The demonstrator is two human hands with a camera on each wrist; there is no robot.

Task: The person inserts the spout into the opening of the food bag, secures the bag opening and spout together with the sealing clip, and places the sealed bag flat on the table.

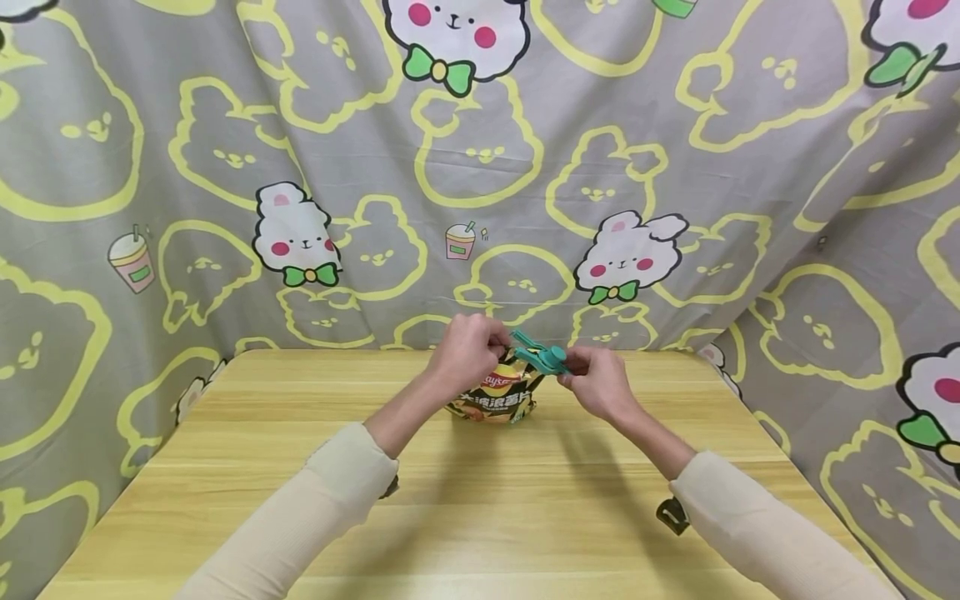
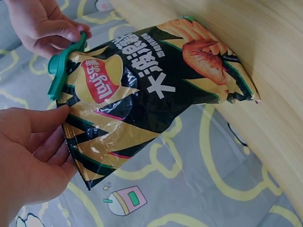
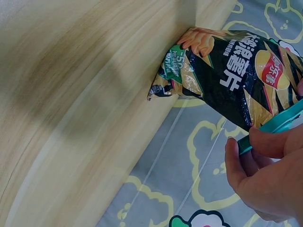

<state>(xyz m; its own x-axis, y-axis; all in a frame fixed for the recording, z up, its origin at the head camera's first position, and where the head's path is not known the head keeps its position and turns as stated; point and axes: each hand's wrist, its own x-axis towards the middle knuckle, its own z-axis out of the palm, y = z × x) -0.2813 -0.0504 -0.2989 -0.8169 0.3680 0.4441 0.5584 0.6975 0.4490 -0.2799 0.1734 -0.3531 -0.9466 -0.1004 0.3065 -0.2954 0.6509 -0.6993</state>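
From the head camera, a bag of chips (image 1: 498,398) stands on the far part of a yellow wooden table (image 1: 480,500), close to the bunny cloth (image 1: 225,167) that hangs behind it. The left hand (image 1: 467,354) is curled at the top of the bag and pinches it there. The right hand (image 1: 596,382) is curled too and holds one end of a green clip (image 1: 542,356). The clip sits across the top of the bag, between the two hands. Both arms wear cream sleeves (image 1: 330,492).

From the left wrist camera, the bag of chips (image 2: 156,90) fills the middle. It is black and yellow, with a red logo and a picture of a chicken wing. Its bottom rests against the table (image 2: 265,52). The left hand (image 2: 31,156) is near the camera. Its thumb and fingers are bent and touch the top corner of the bag. The right hand (image 2: 42,26) is at the top left and pinches the green clip (image 2: 64,66), which is on the bag's top edge.

From the right wrist camera, the bag of chips (image 3: 232,75) leans with its bottom on the table (image 3: 80,109). The right hand (image 3: 265,175) is at the lower right. Its thumb and fingers squeeze the green clip (image 3: 279,124), which grips the bag's top. The bunny cloth (image 3: 189,179) shows behind.
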